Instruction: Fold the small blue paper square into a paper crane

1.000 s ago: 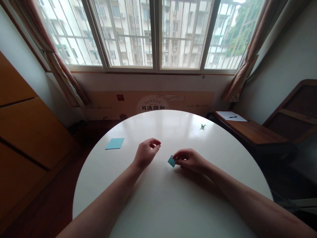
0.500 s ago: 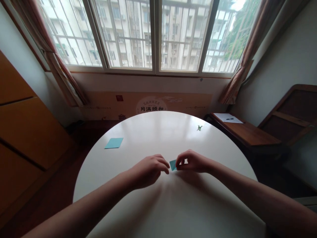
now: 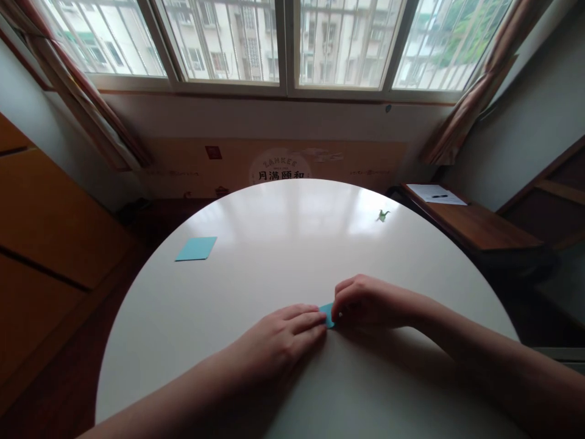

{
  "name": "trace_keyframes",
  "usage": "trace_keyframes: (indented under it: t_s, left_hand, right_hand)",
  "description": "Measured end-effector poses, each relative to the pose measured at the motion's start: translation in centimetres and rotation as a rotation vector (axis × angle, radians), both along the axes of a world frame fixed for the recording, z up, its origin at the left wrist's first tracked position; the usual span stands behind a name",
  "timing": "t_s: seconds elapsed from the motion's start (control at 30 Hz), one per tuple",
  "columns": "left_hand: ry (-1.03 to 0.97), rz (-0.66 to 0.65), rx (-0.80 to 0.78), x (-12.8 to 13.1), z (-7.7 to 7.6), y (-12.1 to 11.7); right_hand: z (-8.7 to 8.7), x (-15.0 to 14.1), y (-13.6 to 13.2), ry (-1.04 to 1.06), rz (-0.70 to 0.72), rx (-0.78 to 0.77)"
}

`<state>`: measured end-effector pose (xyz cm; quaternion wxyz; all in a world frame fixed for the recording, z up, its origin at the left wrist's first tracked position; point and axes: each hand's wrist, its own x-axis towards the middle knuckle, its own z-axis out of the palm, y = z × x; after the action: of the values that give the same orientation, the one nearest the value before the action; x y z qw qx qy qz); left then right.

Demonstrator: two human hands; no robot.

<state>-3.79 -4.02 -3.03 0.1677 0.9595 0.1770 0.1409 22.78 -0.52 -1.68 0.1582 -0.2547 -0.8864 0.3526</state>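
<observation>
A small folded piece of blue paper [image 3: 328, 314] lies on the white round table [image 3: 274, 256], between my two hands. My left hand [image 3: 292, 332] rests flat with its fingers stretched out, the fingertips on the paper's left edge. From the other side, my right hand [image 3: 361, 302] pinches the paper's right part between thumb and curled fingers. Those fingers cover part of the paper, so its full folded shape cannot be made out.
A flat stack or sheet of blue square paper [image 3: 196, 249] lies at the table's left. A small green folded-paper figure [image 3: 382, 215] stands near the far right edge. Beyond it, a wooden side table [image 3: 493, 228] holds a white sheet [image 3: 436, 194] with a dark pen.
My left hand has come down flat and its fingertips now touch the folded paper. The paper sits lower, still in my right hand's pinch. The head view has tilted downward.
</observation>
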Motion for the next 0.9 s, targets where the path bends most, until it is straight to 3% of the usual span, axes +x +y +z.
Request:
trace_keyframes:
  t_s: [0.13, 0.3, 0.57, 0.9]
  left_hand:
    - [0.018, 0.027, 0.016, 0.1, -0.2, -0.1]
    - [-0.070, -0.001, 0.120, 0.2, -1.0, -0.3]
    - [-0.086, -0.032, 0.207, 0.1, -0.6, -0.2]
    - [-0.136, -0.003, 0.115, 0.4, -0.3, 0.3]
  right_hand:
    - [0.0, 0.3, -0.1, -0.103, -0.063, 0.142]
    - [0.7, 0.3, 0.1, -0.147, -0.004, 0.218]
    - [2.0, -1.0, 1.1, -0.242, 0.037, 0.054]
    - [1.7, -1.5, 0.7, -0.296, -0.093, -0.057]
